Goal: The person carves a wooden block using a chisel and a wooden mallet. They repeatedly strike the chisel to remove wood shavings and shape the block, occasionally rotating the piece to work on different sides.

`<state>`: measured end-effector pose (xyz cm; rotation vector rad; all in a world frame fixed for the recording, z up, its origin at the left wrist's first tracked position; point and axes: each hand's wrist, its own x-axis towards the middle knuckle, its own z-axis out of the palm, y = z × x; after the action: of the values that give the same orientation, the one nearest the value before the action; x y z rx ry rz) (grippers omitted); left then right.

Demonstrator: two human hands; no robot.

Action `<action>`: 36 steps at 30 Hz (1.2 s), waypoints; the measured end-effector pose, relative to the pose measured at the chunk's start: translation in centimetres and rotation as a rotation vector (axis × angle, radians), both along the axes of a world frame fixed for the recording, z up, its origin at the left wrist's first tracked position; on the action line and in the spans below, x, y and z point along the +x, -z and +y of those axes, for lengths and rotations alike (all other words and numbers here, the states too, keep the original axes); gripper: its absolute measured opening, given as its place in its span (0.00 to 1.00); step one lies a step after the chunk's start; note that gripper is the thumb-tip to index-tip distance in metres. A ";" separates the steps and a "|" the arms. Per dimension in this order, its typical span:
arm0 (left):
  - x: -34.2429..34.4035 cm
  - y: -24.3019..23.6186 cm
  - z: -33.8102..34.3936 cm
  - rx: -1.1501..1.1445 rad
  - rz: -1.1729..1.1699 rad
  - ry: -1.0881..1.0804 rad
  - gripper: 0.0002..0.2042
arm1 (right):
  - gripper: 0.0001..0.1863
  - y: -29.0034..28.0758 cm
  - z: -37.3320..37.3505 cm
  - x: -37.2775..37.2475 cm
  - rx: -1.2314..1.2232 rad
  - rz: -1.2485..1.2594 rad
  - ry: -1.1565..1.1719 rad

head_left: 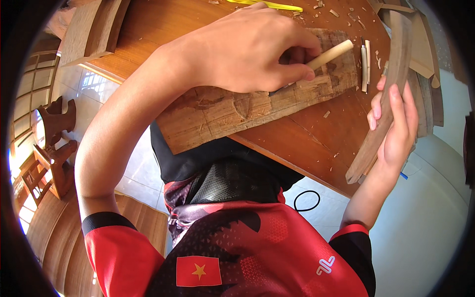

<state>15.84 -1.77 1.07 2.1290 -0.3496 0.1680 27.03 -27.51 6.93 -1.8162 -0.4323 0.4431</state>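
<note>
My left hand (247,52) reaches across the worn wooden board (213,121), its fingers closed round a pale, round wooden tool handle (339,52). A small dark piece shows under the palm; the rest of the tool is hidden by the hand. The board lies tilted on the brown table (297,143), and its near left corner juts past the edge. At the table's right side, my right hand (396,133) grips a long, slightly curved wooden bar (397,54). Thumb and fingers lie along both sides of the bar, which stands apart from the board.
Two thin pale rods (365,64) lie right of the board among scattered shavings (334,13). A yellow strip-like object (267,5) is at the far edge. Wooden blocks (91,34) stand far left, more wood pieces (425,99) at right. Curved boards (64,237) are stacked lower left.
</note>
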 end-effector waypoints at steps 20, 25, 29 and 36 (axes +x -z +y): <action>-0.2 0.9 0.1 -0.028 0.010 0.005 0.14 | 0.17 0.9 -1.1 -0.6 -0.158 0.116 -0.212; -0.3 0.4 0.0 -0.018 0.014 -0.003 0.14 | 0.15 1.3 -1.0 -0.8 -0.152 0.058 -0.191; -0.3 1.2 0.2 -0.025 0.022 0.001 0.13 | 0.15 0.9 -1.2 -0.7 -0.079 0.095 -0.137; -0.2 0.3 0.1 -0.005 -0.032 0.033 0.13 | 0.26 1.1 -2.3 -2.6 -0.087 0.128 -0.115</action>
<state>15.62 -1.69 0.72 2.1165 -0.4029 0.1834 24.47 -29.80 5.84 -1.8404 -0.4355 0.6627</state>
